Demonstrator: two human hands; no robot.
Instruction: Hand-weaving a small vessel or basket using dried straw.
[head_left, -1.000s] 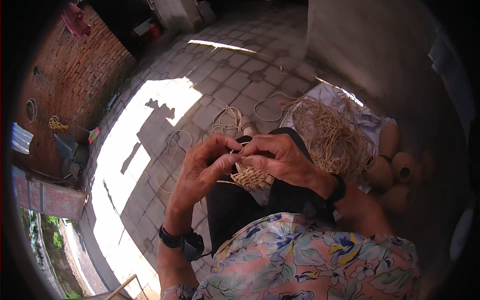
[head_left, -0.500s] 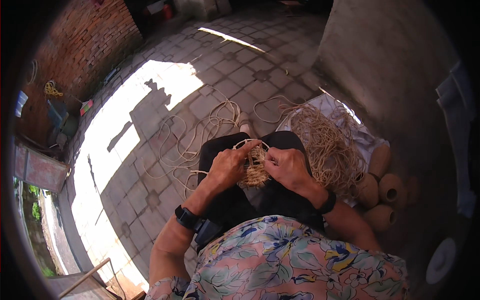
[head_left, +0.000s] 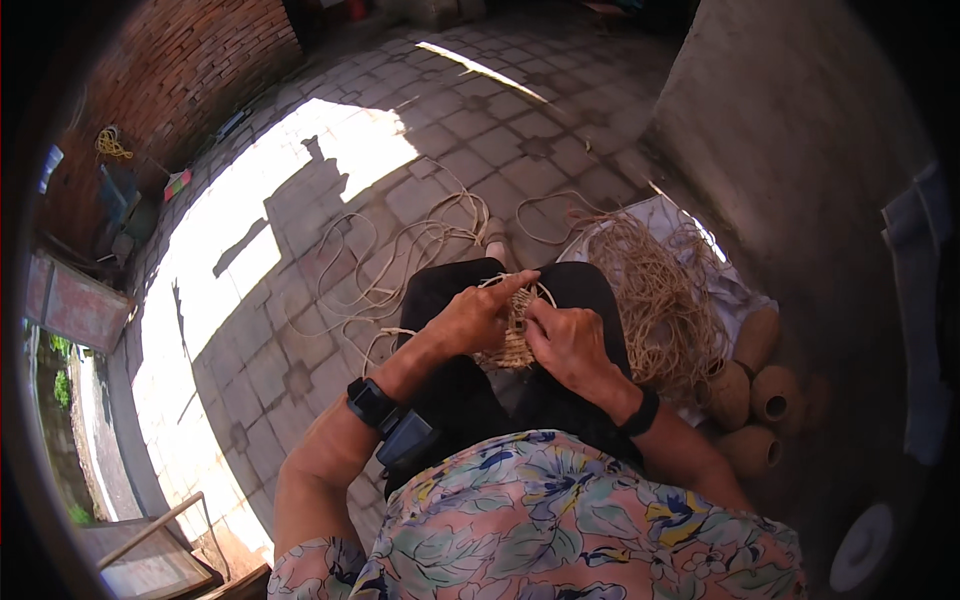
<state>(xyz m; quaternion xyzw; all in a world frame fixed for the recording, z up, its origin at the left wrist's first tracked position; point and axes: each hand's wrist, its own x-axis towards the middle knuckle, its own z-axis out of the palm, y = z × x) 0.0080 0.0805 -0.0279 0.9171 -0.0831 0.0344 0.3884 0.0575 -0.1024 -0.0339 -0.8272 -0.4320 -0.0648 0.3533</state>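
Note:
Over my lap, a small piece of tan cord weaving [head_left: 512,352] hangs between my hands, with a thin loop of cord arching at its top. My left hand [head_left: 475,318] grips its left side, the index finger stretched across the upper edge toward my right hand. My right hand [head_left: 572,342] is closed at the right side of the weaving, thumb and fingers pinched against the strands. The exact strand in the pinch is hidden. Loose loops of cord [head_left: 372,292] trail over the paving beside my left knee.
A tangled heap of cord [head_left: 650,290] lies on a white sheet [head_left: 752,292] to my right. Several tan, vase-shaped pieces [head_left: 775,395] stand beside it. A plastered wall [head_left: 780,110] rises at right, a brick wall [head_left: 200,60] at far left. Sunlight falls across the paving stones [head_left: 500,140].
My left index finger now reaches farther right over the top of the weaving. My right hand has turned slightly, its fingers closer in. The whole view has shifted a little.

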